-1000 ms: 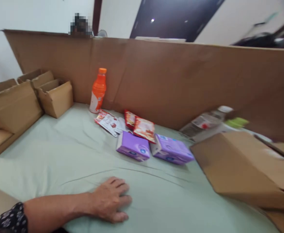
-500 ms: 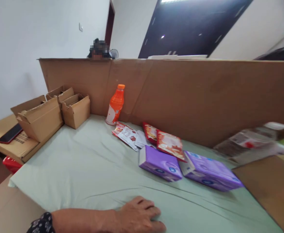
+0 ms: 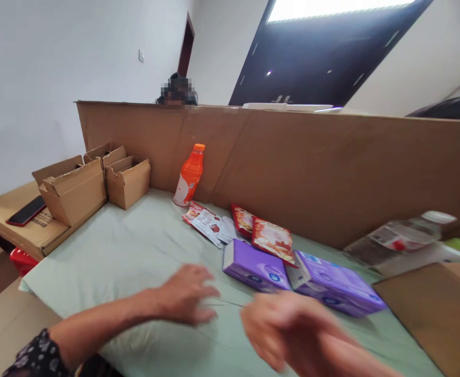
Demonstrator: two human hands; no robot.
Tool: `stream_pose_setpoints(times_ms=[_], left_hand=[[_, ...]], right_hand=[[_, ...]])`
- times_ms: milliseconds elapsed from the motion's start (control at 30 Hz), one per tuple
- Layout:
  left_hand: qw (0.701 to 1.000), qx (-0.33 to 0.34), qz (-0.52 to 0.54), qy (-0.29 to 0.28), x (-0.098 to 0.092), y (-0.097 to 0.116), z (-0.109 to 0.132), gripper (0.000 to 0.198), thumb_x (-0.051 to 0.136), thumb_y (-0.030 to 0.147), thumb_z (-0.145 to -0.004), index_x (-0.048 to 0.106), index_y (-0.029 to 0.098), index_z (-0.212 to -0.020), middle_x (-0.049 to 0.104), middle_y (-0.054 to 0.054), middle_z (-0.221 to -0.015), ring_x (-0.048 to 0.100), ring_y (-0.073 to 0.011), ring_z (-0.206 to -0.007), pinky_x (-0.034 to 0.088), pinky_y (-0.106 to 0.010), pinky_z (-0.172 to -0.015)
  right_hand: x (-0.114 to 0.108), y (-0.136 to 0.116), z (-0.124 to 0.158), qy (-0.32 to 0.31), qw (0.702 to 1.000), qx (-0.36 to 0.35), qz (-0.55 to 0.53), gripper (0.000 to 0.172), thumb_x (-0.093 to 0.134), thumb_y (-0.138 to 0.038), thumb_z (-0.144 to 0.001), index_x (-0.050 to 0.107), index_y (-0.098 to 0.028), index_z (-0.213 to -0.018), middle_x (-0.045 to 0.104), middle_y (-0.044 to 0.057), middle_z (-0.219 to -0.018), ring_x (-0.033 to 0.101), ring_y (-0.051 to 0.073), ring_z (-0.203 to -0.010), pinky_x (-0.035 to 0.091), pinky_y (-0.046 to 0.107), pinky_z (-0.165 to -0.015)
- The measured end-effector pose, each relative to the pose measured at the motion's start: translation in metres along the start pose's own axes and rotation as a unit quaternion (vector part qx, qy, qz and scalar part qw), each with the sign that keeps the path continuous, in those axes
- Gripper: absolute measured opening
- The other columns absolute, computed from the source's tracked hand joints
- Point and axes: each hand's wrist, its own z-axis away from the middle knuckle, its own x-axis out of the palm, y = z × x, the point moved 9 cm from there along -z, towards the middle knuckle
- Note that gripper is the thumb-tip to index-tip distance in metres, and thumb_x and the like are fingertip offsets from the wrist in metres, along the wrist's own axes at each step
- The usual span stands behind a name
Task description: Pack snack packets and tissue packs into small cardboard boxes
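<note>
My left hand (image 3: 188, 294) hovers over the pale green cloth with its fingers apart and nothing in them. To its right is my right hand (image 3: 281, 324), smeared by motion; its fingers look bent, but I cannot tell whether they are closed. Just beyond the right hand lies a purple tissue pack (image 3: 253, 265), with a second purple tissue pack (image 3: 338, 283) beside it. Behind them are a red snack packet (image 3: 272, 238), partly over another red packet (image 3: 242, 220), and a white sachet (image 3: 209, 225). An orange bottle (image 3: 190, 175) stands farther back.
A cardboard wall (image 3: 312, 167) runs along the back, with a person's head (image 3: 177, 90) above it. Small open cartons (image 3: 75, 191) and a phone (image 3: 26, 210) sit on a box at left. A clear plastic bottle (image 3: 403, 238) and a cardboard flap (image 3: 418, 303) are at right.
My left hand has risen off the cloth and moved left and farther forward. My right hand has come into view from the lower right. The view has shifted slightly.
</note>
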Motion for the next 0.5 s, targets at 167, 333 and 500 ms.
stream_pose_setpoints(times_ms=[167,333,500], left_hand=[[0.964,-0.213,-0.109,0.12,-0.118,-0.166,0.009,0.036,0.068,0.036,-0.101,0.064,0.021,-0.133,0.058,-0.012,-0.147,0.059,-0.0307,-0.131,0.052,-0.056,-0.109],[0.904,-0.352,-0.163,0.181,-0.184,-0.274,-0.001,0.043,0.069,0.036,-0.1,0.059,0.019,-0.138,0.057,-0.013,-0.147,0.06,-0.0323,-0.13,0.052,-0.058,-0.107],[0.884,-0.418,-0.149,0.149,-0.184,-0.322,-0.019,0.039,0.069,0.036,-0.1,0.062,0.018,-0.133,0.063,-0.012,-0.138,0.065,-0.0292,-0.121,0.056,-0.053,-0.102]], right_hand=[[0.015,0.077,-0.04,0.04,0.976,0.129,-0.171,0.047,0.085,-0.062,-0.074,0.083,-0.022,-0.099,0.077,0.012,-0.094,0.067,0.02,-0.072,0.051,0.032,-0.062],[0.008,0.124,-0.024,0.07,0.957,0.129,-0.251,0.051,0.089,-0.059,-0.071,0.082,-0.023,-0.107,0.077,0.012,-0.102,0.067,0.019,-0.077,0.05,0.029,-0.062],[0.005,0.115,-0.025,0.047,0.952,0.125,-0.276,0.048,0.089,-0.056,-0.074,0.082,-0.023,-0.108,0.077,0.012,-0.104,0.069,0.018,-0.078,0.05,0.029,-0.064]])
